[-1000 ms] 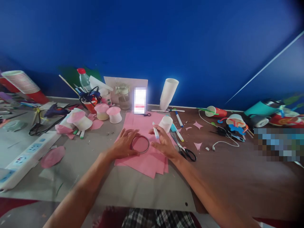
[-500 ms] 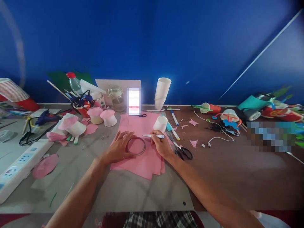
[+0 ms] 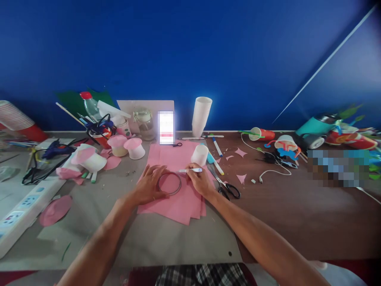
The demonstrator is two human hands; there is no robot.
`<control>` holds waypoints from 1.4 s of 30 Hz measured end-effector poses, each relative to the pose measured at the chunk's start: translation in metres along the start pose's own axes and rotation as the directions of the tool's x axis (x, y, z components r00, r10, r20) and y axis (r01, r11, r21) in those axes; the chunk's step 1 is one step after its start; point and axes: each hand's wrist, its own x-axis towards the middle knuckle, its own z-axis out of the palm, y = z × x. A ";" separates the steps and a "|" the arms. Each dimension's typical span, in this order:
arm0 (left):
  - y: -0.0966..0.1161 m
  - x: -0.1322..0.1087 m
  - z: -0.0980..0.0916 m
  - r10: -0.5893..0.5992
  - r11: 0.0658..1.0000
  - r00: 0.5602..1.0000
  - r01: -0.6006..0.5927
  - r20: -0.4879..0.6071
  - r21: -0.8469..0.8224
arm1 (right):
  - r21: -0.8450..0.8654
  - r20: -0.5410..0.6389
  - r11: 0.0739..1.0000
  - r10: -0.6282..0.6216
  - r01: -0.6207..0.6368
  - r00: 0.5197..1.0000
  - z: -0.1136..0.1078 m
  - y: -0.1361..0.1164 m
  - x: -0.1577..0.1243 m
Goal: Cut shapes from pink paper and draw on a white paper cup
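Note:
My left hand lies with its fingers spread over a round ring, pressing it flat onto a stack of pink paper sheets. My right hand is closed on a white marker pen. The pen lies level, its tip pointing left at the ring's upper right edge. A small white paper cup stands upside down just beyond my right hand. Black-handled scissors lie to the right of that hand.
A lit phone leans at the back beside a jar and a stack of white cups. Pink-topped cups, a glue gun and a power strip crowd the left. Cables, decorated cups and pink scraps fill the right.
My right hand has lowered the pen from upright to level, bringing its tip to the ring. My left hand stays on the ring. The camera has shifted slightly.

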 end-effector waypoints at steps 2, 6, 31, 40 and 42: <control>0.000 0.000 0.000 0.002 1.000 1.000 -0.002 -0.004 0.001 | -0.003 0.004 1.000 0.005 -0.005 1.000 0.000 0.000 0.000; 0.002 0.000 -0.002 0.001 1.000 1.000 -0.001 -0.004 -0.013 | 0.008 0.014 1.000 0.018 -0.018 1.000 0.001 0.000 0.000; 0.008 0.004 -0.007 -0.008 1.000 1.000 0.008 0.025 -0.014 | -0.137 0.035 0.989 -0.045 0.049 0.998 -0.007 0.001 -0.008; 0.005 0.006 -0.002 0.005 1.000 1.000 -0.005 0.005 -0.017 | -0.199 0.056 0.976 -0.083 0.092 0.995 -0.012 -0.003 -0.017; 0.005 0.006 -0.001 0.007 1.000 1.000 -0.007 0.001 -0.009 | -0.224 0.057 0.970 -0.085 0.096 0.995 -0.014 -0.004 -0.024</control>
